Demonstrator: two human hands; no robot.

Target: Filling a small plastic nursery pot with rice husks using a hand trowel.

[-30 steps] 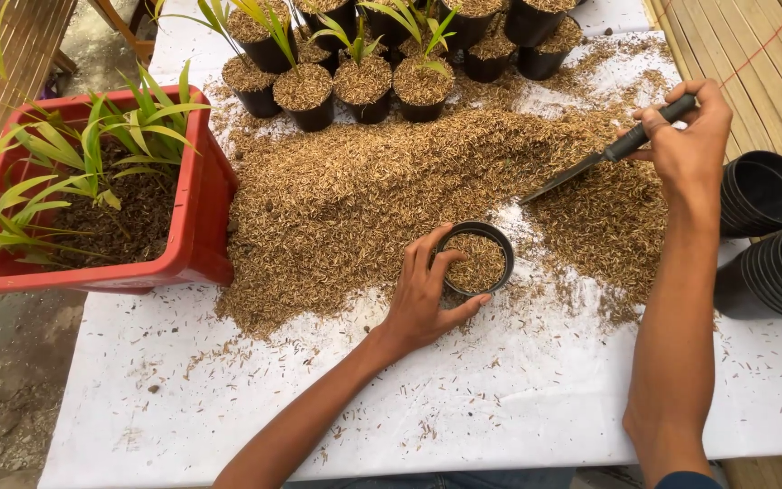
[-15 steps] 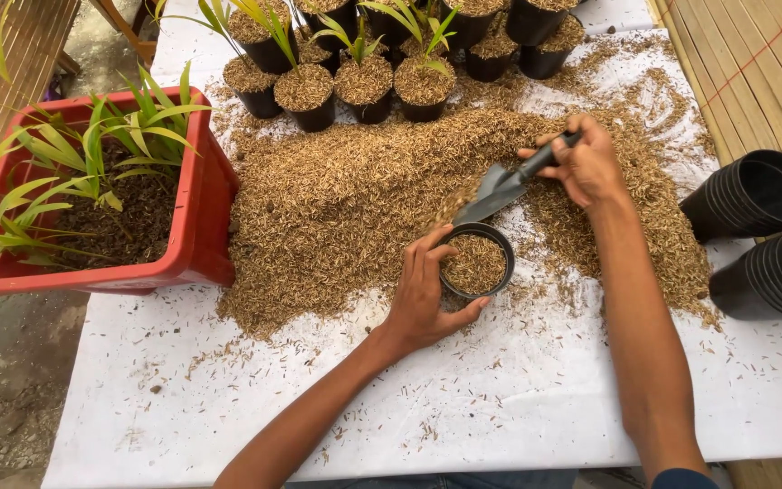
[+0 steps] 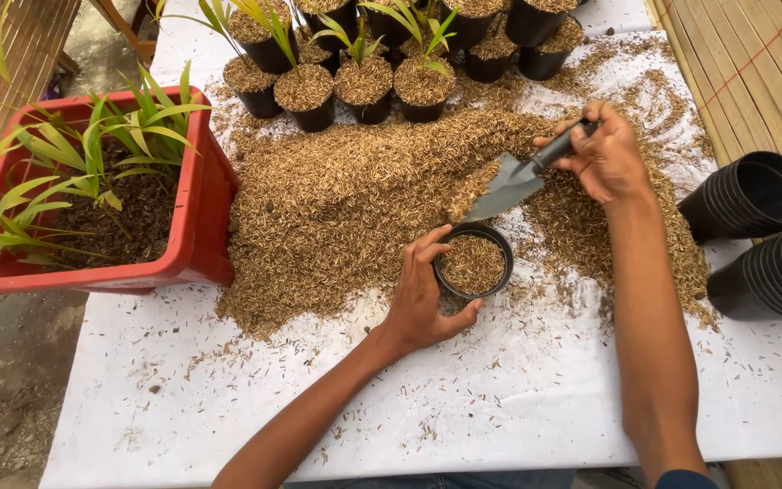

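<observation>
Since half a second ago the right hand (image 3: 606,161) has drawn slightly toward the upper right, lifting the trowel (image 3: 510,186) — its fingers are closed around the handle, blade tilted above the small black pot (image 3: 473,262) at centre frame. The left hand (image 3: 421,294) curls around that pot on the white worktop (image 3: 500,398), beside the husk heap (image 3: 355,199).

Daylight falls on a bench (image 3: 463,398) under a white sheet, flanked by slatted bamboo panels (image 3: 753,72) on the right and top left, with bare, gritty concrete ground (image 3: 2,389) showing at the lower left.
</observation>
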